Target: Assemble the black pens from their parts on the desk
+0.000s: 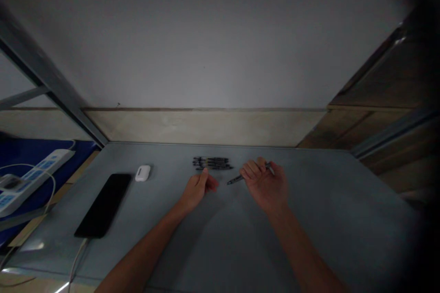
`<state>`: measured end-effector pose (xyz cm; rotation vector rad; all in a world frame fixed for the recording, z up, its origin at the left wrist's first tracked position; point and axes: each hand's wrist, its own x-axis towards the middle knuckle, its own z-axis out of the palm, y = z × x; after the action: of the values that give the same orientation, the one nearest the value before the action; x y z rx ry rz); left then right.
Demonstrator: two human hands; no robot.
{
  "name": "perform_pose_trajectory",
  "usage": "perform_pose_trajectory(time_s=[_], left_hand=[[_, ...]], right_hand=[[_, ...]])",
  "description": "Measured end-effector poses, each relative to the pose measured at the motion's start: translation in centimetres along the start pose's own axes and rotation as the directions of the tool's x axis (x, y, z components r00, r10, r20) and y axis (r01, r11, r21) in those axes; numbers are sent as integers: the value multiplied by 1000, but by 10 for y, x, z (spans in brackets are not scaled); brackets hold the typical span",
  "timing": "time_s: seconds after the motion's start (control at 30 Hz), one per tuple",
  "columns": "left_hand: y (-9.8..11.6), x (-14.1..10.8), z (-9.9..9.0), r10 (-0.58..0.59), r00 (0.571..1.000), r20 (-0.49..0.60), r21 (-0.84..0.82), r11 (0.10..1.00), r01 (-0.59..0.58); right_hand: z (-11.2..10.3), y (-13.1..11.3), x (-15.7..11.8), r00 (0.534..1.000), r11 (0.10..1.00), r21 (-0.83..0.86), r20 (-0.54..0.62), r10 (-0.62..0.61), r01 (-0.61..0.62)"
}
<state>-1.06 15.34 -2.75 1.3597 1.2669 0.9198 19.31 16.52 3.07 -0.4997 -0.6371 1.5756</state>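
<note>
Near the middle of the grey table (pixel 220 238), several dark pens (pixel 212 163) lie side by side in a small bundle close to the back edge. My right hand (pixel 265 183) is curled around one dark pen (pixel 235 179), whose tip points left toward the table. Just below the bundle is my left hand (pixel 198 188), its thumb raised near the lowest pen and its fingers bent to the right. No object shows in the left hand, and its fingers look slightly apart.
A black phone (pixel 103 206) with a cable lies at the left, beside a white earbud case (pixel 142 173). Farther left, a white power strip (pixel 36 178) rests on a blue surface. A pale wall (pixel 206 55) rises behind the table, with metal posts at both sides.
</note>
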Motion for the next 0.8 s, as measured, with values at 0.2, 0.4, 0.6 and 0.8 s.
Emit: perform_pose_trajectory(time_s=[0.2, 0.4, 0.6, 0.8], left_hand=[[-2, 0, -1, 10, 1000, 13, 8, 1000, -10], [-1, 0, 0, 10, 1000, 17, 9, 1000, -10], [5, -2, 1, 10, 1000, 16, 35, 999, -10], [4, -3, 1, 19, 1000, 12, 33, 999, -19]], right_hand=[[3, -1, -1, 1000, 998, 56, 15, 13, -14], [1, 1, -1, 999, 1000, -15, 36, 6, -5], [5, 5, -3, 996, 998, -8, 58, 70, -70], [3, 6, -4, 997, 986, -161, 39, 59, -52]])
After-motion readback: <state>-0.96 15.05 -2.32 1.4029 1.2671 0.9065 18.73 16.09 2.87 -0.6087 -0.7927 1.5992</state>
